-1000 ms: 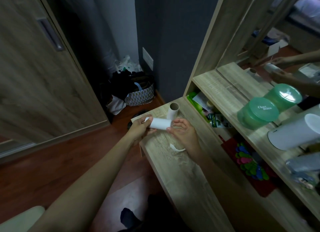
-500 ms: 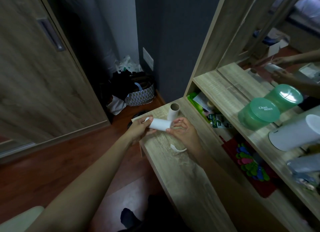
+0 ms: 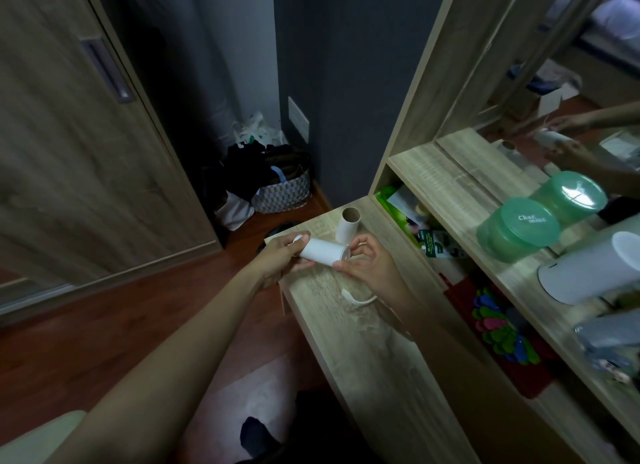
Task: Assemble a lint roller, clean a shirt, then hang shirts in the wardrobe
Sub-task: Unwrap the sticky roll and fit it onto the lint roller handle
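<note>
A white lint roll [image 3: 322, 252] lies sideways in the air above the far end of the wooden table [image 3: 374, 359]. My left hand [image 3: 282, 255] grips its left end, where a white end piece pokes out between my fingers. My right hand [image 3: 365, 262] pinches the rim of its right end with thumb and fingertips. Behind the roll an empty cardboard core [image 3: 348, 224] stands upright on the table. A curved white plastic handle [image 3: 358, 299] lies on the table under my right wrist.
Wooden wardrobe door [image 3: 69, 152] stands at the left. A patterned basket of dark clothes and bags [image 3: 282, 190] sits on the floor in the corner. Right of the table, shelves under a mirror hold a green tub [image 3: 517, 229], a white container [image 3: 588, 273] and coloured clips [image 3: 498, 325].
Both hands and the roll stay in nearly the same place. My right fingers have shifted a little on the roll's right end.
</note>
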A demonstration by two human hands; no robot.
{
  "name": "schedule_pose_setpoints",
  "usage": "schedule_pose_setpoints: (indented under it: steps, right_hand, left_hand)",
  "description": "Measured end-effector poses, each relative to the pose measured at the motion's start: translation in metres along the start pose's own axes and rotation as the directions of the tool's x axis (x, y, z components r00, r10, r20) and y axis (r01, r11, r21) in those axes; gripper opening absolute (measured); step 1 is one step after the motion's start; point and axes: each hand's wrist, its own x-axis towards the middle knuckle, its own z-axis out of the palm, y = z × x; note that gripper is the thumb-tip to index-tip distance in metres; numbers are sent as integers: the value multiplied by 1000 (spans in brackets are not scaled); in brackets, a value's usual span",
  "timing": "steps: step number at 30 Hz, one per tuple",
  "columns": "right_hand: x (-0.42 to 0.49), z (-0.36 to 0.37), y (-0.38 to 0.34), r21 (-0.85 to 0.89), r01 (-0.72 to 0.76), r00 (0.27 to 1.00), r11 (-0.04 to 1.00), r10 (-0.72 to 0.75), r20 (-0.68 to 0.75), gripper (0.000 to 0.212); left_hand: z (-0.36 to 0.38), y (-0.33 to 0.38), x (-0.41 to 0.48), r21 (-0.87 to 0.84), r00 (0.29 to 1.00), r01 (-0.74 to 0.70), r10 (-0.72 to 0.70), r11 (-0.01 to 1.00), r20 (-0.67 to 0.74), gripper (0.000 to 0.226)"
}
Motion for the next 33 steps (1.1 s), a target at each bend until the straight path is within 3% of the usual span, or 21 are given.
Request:
schedule_pose_setpoints:
  steps: [8, 14, 19, 24, 30, 33]
  right_hand:
    - [-2, -3, 0, -18, 6, 1000, 1000, -6, 9, 39]
    - [0, -6, 6, -129, 7, 998, 992, 0, 57, 39]
    - [-1, -5, 12, -150, 17, 1000, 989, -18, -4, 39]
    - [-3, 1, 18, -188, -14, 993, 982, -9, -119, 32]
    - [5, 0, 43, -209, -8, 981, 978, -33, -190, 16]
    - [21, -3, 60, -225, -72, 982, 972, 30, -184, 21]
  left_hand:
    - [1, 0, 3, 24, 1000, -2, 2, 1000, 7, 40]
    - [-1, 1, 5, 118, 1000, -13, 11, 993, 23, 39]
    - [-2, -3, 8, 143, 998, -57, 59, 988, -9, 40]
    - [-3, -14, 11, 150, 992, -80, 94, 985, -86, 42]
    - [-17, -30, 15, 89, 952, -81, 104, 993, -288, 42]
    - [-29, -35, 15, 95, 946, -78, 104, 992, -306, 43]
